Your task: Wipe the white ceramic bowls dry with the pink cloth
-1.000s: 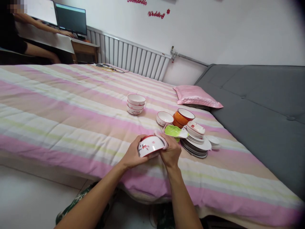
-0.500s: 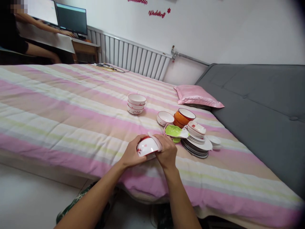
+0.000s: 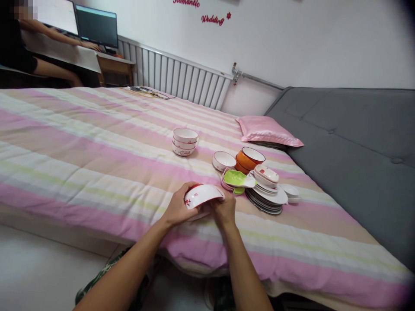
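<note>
A white bowl with a red floral print (image 3: 202,195) is held between both hands over the striped bed's near edge. My left hand (image 3: 177,208) grips its left side with fingers wrapped round the rim. My right hand (image 3: 223,209) cups it from below on the right. Just beyond lies a green leaf-shaped dish (image 3: 237,178) against a stack of plates (image 3: 267,198). Further back stand an orange bowl (image 3: 249,158), a single white bowl (image 3: 223,160) and a stack of three white bowls (image 3: 184,141).
The pink-striped bedspread (image 3: 97,147) covers the bed. A pink pillow (image 3: 267,131) lies by the grey headboard (image 3: 356,142). A radiator (image 3: 181,77) lines the far wall. Another person (image 3: 26,52) sits at a desk with monitors (image 3: 96,26) at far left.
The bowl has turned in my hands, from its side toward rim-up and flatter. My right hand slid from the bowl's top to beneath it.
</note>
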Available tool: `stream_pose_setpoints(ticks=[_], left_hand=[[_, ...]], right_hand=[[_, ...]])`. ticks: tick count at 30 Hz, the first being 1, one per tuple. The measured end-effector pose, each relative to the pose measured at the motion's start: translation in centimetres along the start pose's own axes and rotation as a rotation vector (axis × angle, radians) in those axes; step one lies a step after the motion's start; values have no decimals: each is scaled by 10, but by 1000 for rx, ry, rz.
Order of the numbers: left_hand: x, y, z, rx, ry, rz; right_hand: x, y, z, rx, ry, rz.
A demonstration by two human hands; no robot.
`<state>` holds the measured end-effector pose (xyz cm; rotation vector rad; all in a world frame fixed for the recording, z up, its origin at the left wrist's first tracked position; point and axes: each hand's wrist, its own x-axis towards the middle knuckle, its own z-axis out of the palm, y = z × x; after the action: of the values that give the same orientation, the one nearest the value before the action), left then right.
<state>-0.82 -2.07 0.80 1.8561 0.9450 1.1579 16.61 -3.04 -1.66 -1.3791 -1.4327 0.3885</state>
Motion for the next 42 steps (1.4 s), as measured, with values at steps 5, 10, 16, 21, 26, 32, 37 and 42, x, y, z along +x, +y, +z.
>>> stream_pose_setpoints(ticks=[5, 10, 16, 21, 26, 32, 37, 42], left_hand=[[1, 3, 0, 3, 35, -55], [1, 4, 0, 0, 47, -76], [1, 0, -1, -16, 37, -44], [-1, -2, -3, -4, -4, 46], [-4, 0, -3, 8, -35, 85], [-4, 0, -3, 50, -46, 124], [-4, -2, -2, 35, -44, 123], [-3, -5, -1, 22, -50, 129]], right_hand=[[-3, 5, 7, -76, -7, 170], [-5, 3, 9, -160, 9, 234], [-7, 3, 10, -191, 42, 207], [-5, -6, 2, -194, 140, 26], [-2, -29, -11, -283, 201, -330], [-3, -45, -14, -359, 129, -615], [-1, -37, -10, -314, 131, -545], [0, -19, -6, -187, 138, -363]])
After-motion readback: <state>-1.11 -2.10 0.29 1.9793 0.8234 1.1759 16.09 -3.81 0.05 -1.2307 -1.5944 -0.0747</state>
